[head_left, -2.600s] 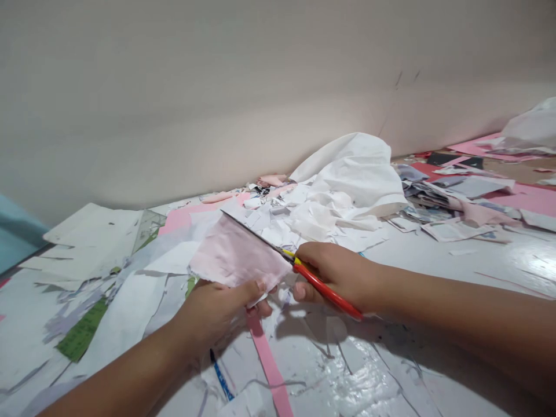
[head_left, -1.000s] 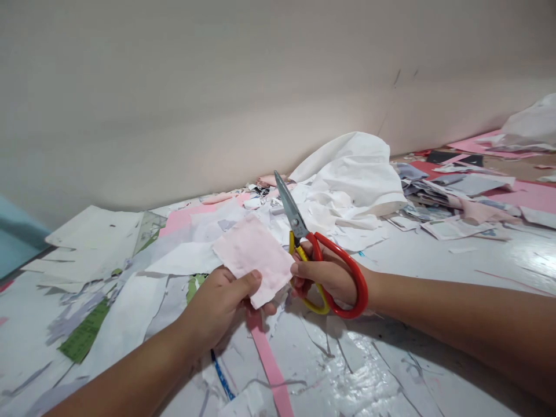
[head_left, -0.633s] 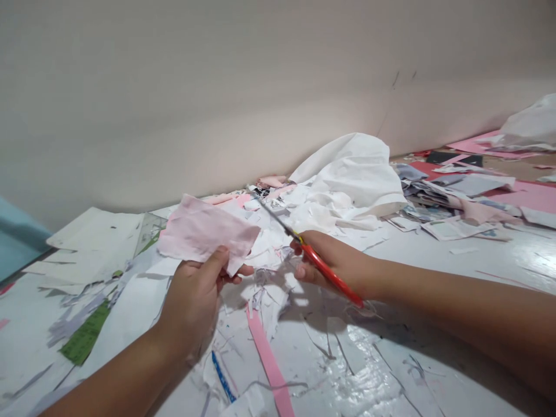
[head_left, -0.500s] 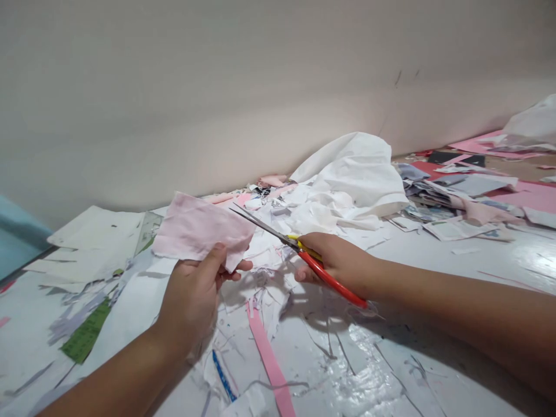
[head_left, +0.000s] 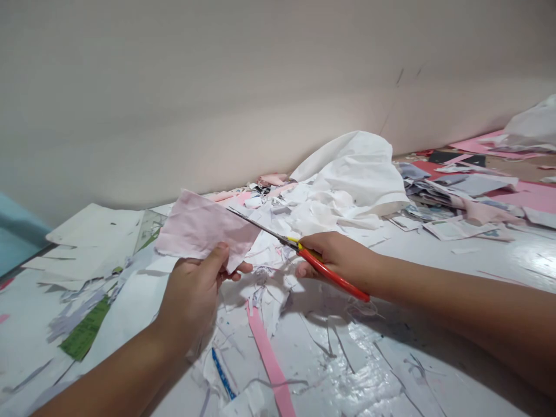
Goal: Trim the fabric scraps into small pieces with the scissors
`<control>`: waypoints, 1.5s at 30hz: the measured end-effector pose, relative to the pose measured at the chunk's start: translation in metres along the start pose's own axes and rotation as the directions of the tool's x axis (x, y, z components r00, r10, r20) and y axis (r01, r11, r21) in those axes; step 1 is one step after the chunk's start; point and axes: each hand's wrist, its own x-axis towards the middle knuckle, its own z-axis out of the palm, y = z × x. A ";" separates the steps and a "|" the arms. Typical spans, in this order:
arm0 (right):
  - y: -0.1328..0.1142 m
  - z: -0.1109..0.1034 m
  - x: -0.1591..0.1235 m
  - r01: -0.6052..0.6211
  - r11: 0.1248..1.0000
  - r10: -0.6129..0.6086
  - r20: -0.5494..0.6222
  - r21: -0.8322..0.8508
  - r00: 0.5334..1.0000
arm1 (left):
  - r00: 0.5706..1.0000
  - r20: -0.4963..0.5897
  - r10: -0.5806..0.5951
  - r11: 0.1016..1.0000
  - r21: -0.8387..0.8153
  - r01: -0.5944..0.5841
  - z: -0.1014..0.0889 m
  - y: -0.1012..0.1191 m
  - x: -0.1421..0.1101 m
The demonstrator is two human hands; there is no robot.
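Observation:
My left hand pinches a pale pink piece of paper between thumb and fingers, holding it up above the table. It is slightly creased, with a jagged lower left edge. In my right hand is a pair of scissors with red and yellow handles. Their blades point up and left and look nearly closed, crossing the upper right corner of the pink paper from my view. Whether the blades touch the paper I cannot tell. Paper scraps lie beneath both hands.
Crumpled white paper leans by the wall. Cut white sheets and a green scrap lie at left. A pink strip and a blue strip are in front. Mixed paper pieces are piled at right.
The pink paper has shifted slightly right and up in my left hand. The scissor blades look closer together and sit nearer its edge.

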 end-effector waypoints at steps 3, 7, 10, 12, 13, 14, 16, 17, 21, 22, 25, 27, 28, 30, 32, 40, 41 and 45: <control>0.000 0.000 0.000 -0.011 1.000 0.011 0.001 -0.014 1.000 | 1.000 0.000 -0.013 1.000 -0.005 0.013 -0.001 0.000 -0.001; 0.002 0.000 0.001 -0.005 0.999 0.005 -0.011 -0.037 1.000 | 1.000 -0.005 0.003 1.000 -0.001 -0.003 -0.004 -0.001 0.001; 0.004 0.001 0.001 -0.001 1.000 0.000 -0.018 -0.010 1.000 | 1.000 -0.001 0.021 1.000 0.006 -0.021 -0.004 -0.003 0.003; 0.005 0.001 0.001 0.007 1.000 -0.007 -0.013 0.022 1.000 | 1.000 -0.001 0.017 1.000 -0.003 -0.017 -0.004 -0.003 0.004; 0.005 0.001 0.001 0.012 0.999 -0.011 -0.009 0.032 1.000 | 1.000 -0.003 0.011 1.000 -0.008 -0.011 -0.004 -0.003 0.004; 0.005 0.001 0.001 0.015 0.999 -0.015 -0.009 0.036 1.000 | 1.000 -0.006 0.004 1.000 -0.014 -0.004 -0.003 -0.003 0.004; 0.005 0.001 0.001 0.021 0.999 -0.021 -0.015 0.034 1.000 | 1.000 -0.016 -0.001 1.000 -0.024 0.001 -0.003 -0.002 0.003; 0.004 0.001 0.001 0.022 0.999 -0.021 -0.020 0.034 1.000 | 1.000 -0.015 0.003 1.000 -0.029 -0.003 -0.002 -0.002 0.003; 0.003 0.001 0.001 0.021 0.999 -0.020 -0.035 0.026 0.999 | 1.000 -0.009 0.026 0.999 -0.040 -0.027 -0.001 -0.002 0.003; 0.002 0.001 0.001 0.024 1.000 -0.023 -0.034 0.014 0.999 | 0.999 -0.010 0.031 0.999 -0.044 -0.031 -0.001 -0.002 0.003; 0.002 0.001 0.001 0.027 1.000 -0.027 -0.031 -0.003 0.999 | 1.000 -0.017 0.025 0.998 -0.055 -0.026 0.000 -0.001 0.002; 0.002 0.002 0.001 0.003 0.999 -0.002 -0.034 0.035 0.999 | 1.000 -0.015 0.017 0.998 -0.061 -0.017 0.001 0.000 0.001; 0.002 0.002 0.000 -0.013 0.998 0.015 -0.038 0.068 0.999 | 1.000 -0.011 0.014 0.998 -0.060 -0.014 0.001 0.001 0.000; 0.002 0.003 -0.001 -0.024 0.988 0.032 -0.047 0.151 0.998 | 1.000 0.002 0.016 0.998 -0.059 -0.016 0.002 0.002 -0.001; 0.004 0.006 -0.003 0.000 0.971 0.015 -0.061 0.238 0.998 | 1.000 0.018 0.014 0.999 -0.049 -0.013 0.003 0.001 -0.001; -0.011 0.023 -0.009 -0.017 0.454 -0.019 0.029 0.891 0.999 | 0.855 0.249 0.454 0.815 0.270 -0.512 -0.007 -0.002 -0.005; -0.014 0.025 -0.009 -0.044 0.380 -0.037 0.062 0.924 0.997 | 0.771 0.371 0.518 0.726 0.287 -0.626 -0.009 -0.003 -0.007; -0.014 0.034 -0.009 -0.098 0.347 -0.093 0.138 0.933 0.986 | 0.675 0.491 0.552 0.625 0.293 -0.724 -0.009 -0.009 -0.014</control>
